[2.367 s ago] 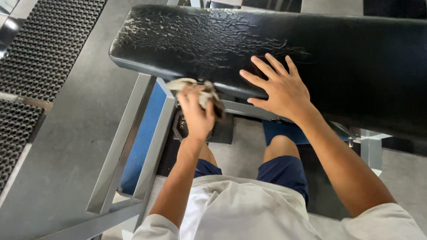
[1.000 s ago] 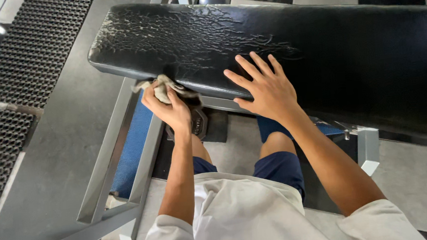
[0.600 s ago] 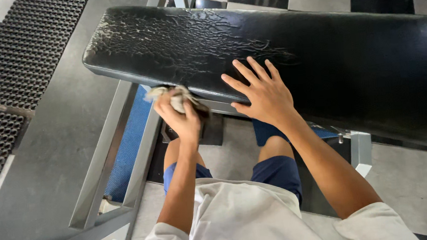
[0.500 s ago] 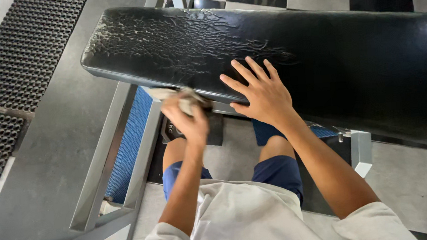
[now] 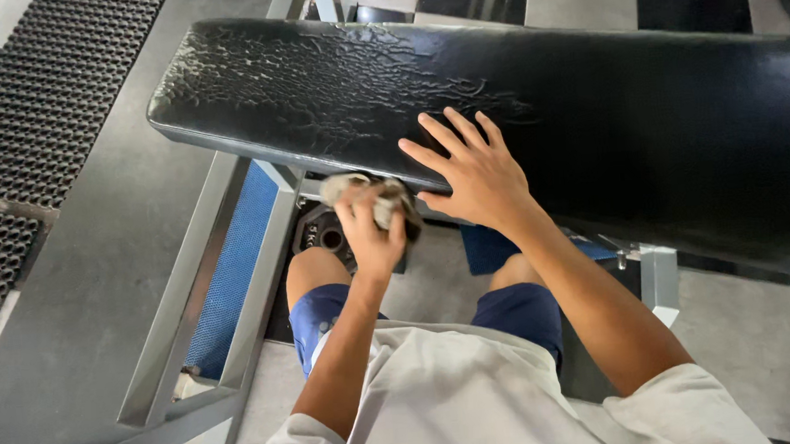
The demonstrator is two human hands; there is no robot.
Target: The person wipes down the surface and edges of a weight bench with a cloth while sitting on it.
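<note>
A long black padded bench (image 5: pixel 644 115) with cracked, peeling vinyl at its left end stretches across the view. My right hand (image 5: pixel 470 172) lies flat on the pad near its front edge, fingers spread. My left hand (image 5: pixel 370 233) is closed on a crumpled grey rag (image 5: pixel 366 194) and presses it against the lower front edge of the pad, just left of my right hand. My knees in blue shorts show below the bench.
A grey metal frame (image 5: pixel 207 288) runs under the bench on the left, with a blue mat (image 5: pixel 233 268) between its rails. A dark weight plate (image 5: pixel 323 235) lies on the floor under the pad. Black perforated rubber mats (image 5: pixel 32 116) cover the floor at left.
My left hand with the rag has slid back and forth under the pad's front edge, left and then right again toward my right hand. My right hand stays flat on the pad.
</note>
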